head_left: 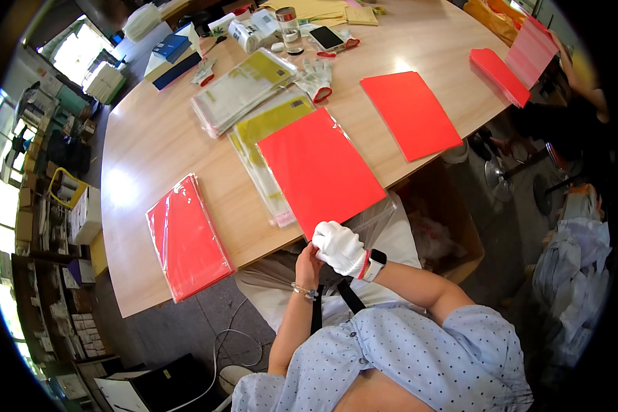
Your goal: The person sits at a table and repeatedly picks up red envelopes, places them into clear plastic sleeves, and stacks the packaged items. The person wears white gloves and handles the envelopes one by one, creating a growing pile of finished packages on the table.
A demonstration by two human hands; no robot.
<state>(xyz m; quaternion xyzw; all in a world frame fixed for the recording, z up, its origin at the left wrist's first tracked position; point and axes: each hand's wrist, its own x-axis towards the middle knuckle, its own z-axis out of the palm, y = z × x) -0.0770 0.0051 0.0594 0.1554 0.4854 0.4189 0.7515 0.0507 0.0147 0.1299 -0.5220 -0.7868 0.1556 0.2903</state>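
Observation:
A red paper sheet (323, 168) in a clear plastic sleeve lies at the table's near edge, its near end sticking out past the edge toward me. My right hand (340, 248), in a white knitted glove, is closed on the sleeve's near left corner. Bare and also pinched, my left hand (307, 266) meets it at that same corner; the fingertips are partly hidden. Under the sheet's far left side lie empty clear sleeves (262, 180) with an olive-yellow backing. A stack of sleeved red sheets (189, 237) sits to the left, and loose red sheets (410, 113) lie to the right.
More clear sleeves (244, 89), a white glove (316, 79), a phone (326, 38) and a glass jar (290, 31) stand farther back on the table (134, 206). At the right, another person's hand (559, 48) holds a red sheet. A cardboard box (463, 247) stands below the edge.

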